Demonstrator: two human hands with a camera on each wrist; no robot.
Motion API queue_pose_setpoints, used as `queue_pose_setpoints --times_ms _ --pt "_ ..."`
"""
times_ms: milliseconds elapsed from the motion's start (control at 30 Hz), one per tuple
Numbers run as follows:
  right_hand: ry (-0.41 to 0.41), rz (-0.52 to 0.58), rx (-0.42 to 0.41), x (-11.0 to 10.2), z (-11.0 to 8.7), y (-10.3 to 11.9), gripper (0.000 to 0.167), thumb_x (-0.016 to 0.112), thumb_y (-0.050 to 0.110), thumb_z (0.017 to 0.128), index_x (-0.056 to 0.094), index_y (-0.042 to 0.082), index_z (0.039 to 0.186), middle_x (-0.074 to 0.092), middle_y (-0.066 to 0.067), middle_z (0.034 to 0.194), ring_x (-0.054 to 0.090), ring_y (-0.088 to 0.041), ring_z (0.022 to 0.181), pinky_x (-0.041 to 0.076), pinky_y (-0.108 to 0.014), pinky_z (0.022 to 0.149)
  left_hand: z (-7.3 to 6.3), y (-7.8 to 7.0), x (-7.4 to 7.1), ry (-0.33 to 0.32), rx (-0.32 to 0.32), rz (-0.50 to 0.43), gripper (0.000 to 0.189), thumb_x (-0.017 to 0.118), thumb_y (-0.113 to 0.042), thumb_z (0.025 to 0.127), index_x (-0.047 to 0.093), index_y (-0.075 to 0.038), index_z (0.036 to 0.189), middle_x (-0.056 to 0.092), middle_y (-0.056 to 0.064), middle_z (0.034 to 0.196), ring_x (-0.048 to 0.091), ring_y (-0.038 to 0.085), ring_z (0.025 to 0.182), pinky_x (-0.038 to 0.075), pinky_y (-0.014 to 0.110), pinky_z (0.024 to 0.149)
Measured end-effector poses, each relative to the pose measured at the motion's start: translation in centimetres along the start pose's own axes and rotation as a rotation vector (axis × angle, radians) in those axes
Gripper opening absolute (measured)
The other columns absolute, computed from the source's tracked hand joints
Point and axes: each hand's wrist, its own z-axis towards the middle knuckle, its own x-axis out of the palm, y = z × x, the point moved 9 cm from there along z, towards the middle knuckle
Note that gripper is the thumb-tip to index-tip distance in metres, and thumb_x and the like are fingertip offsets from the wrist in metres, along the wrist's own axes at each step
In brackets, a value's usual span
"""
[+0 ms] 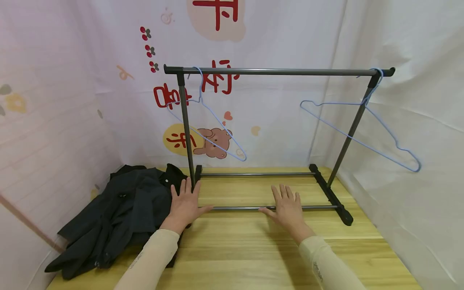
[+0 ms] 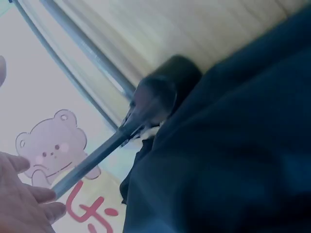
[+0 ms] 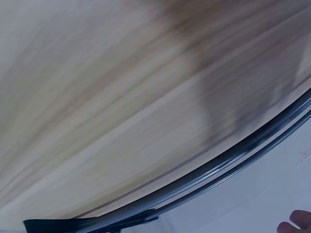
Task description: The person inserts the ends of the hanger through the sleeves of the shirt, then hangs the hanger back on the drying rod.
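In the head view my left hand (image 1: 185, 205) is spread with straight fingers, beside the left post of a dark metal clothes rack (image 1: 275, 72) and next to a heap of black clothing (image 1: 134, 201). The left wrist view shows the fingers (image 2: 41, 194) of that hand close to the post; contact cannot be told. My right hand (image 1: 288, 207) is spread above the rack's front lower bar (image 1: 235, 208), palm down, holding nothing. Two blue wire hangers hang from the top bar: the left hanger (image 1: 221, 123) near the left post, the right hanger (image 1: 380, 152) at the right post.
A wood-grain tabletop (image 1: 235, 249) lies under the rack and clothing. Behind stands a white printed backdrop (image 1: 275, 121) with red characters and a bear. White fabric side walls (image 1: 417, 96) close in the table. The rack's right foot (image 1: 331, 197) lies near the right wall.
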Motion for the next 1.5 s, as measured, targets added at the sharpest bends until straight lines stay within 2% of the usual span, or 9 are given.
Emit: queue_pose_setpoints --times_ms 167,367,700,867,1100,1300,1400,1500 --pt "-0.041 0.025 -0.062 -0.1 -0.1 2.8 0.095 0.059 0.073 0.083 0.040 0.008 0.151 0.040 -0.023 0.151 0.038 -0.041 0.137 0.032 -0.061 0.106 -0.5 0.9 -0.7 0.042 -0.007 -0.001 0.089 0.067 -0.058 0.088 0.036 -0.007 0.153 0.021 0.030 0.157 0.016 0.046 0.146 0.010 0.071 0.109" --pt "-0.040 0.110 -0.117 0.2 -0.1 6.6 0.089 0.061 0.069 0.085 0.046 0.006 0.146 0.045 -0.021 0.147 0.048 -0.042 0.129 0.041 -0.058 0.100 -1.2 2.7 -2.3 0.084 -0.041 -0.007 0.080 0.069 -0.047 0.091 0.038 -0.003 0.151 0.021 0.033 0.156 0.018 0.050 0.143 0.012 0.073 0.107" --pt "0.009 0.284 -0.130 1.0 0.4 11.4 0.082 0.072 0.054 0.086 0.046 0.004 0.146 0.050 -0.019 0.142 0.052 -0.038 0.125 0.048 -0.050 0.096 -1.9 6.5 -6.5 0.020 -0.060 -0.016 0.078 0.070 -0.041 0.092 0.039 0.003 0.149 0.021 0.038 0.152 0.020 0.055 0.140 0.013 0.076 0.104" --pt "0.031 0.342 -0.154 1.3 0.8 14.2 0.081 0.073 0.052 0.085 0.046 0.005 0.146 0.051 -0.016 0.141 0.053 -0.036 0.125 0.048 -0.048 0.096 -2.5 9.7 -8.0 0.002 -0.086 -0.054 0.080 0.068 -0.042 0.092 0.036 0.005 0.148 0.019 0.041 0.151 0.018 0.058 0.138 0.012 0.077 0.102" --pt "0.061 0.345 -0.185 2.1 1.3 18.7 0.081 0.071 0.057 0.085 0.047 0.009 0.146 0.053 -0.011 0.141 0.055 -0.029 0.124 0.048 -0.043 0.097 -3.9 15.2 -8.2 0.009 -0.159 -0.159 0.088 0.060 -0.053 0.094 0.030 0.010 0.148 0.018 0.045 0.147 0.017 0.063 0.133 0.014 0.080 0.098" --pt "0.118 0.442 -0.157 2.7 1.8 21.9 0.082 0.074 0.054 0.084 0.046 0.010 0.147 0.052 -0.009 0.143 0.052 -0.028 0.128 0.045 -0.041 0.101 -4.6 18.9 -7.8 0.059 -0.204 -0.231 0.097 0.042 -0.064 0.098 0.020 0.016 0.148 0.017 0.050 0.141 0.021 0.068 0.125 0.022 0.080 0.091" --pt "0.159 0.533 -0.127 3.2 2.2 23.1 0.085 0.076 0.054 0.083 0.044 0.012 0.149 0.050 -0.008 0.145 0.050 -0.026 0.131 0.043 -0.040 0.104 -5.0 20.4 -7.7 0.077 -0.203 -0.280 0.091 0.028 -0.058 0.104 0.012 0.021 0.147 0.014 0.053 0.139 0.020 0.069 0.123 0.024 0.078 0.092" --pt "0.202 0.610 -0.097 4.0 2.6 24.2 0.086 0.076 0.054 0.083 0.041 0.015 0.151 0.047 -0.007 0.148 0.048 -0.024 0.132 0.042 -0.040 0.105 -5.5 21.8 -7.3 0.106 -0.198 -0.339 0.077 0.019 -0.042 0.108 0.005 0.025 0.144 0.010 0.056 0.137 0.017 0.070 0.124 0.023 0.075 0.096"
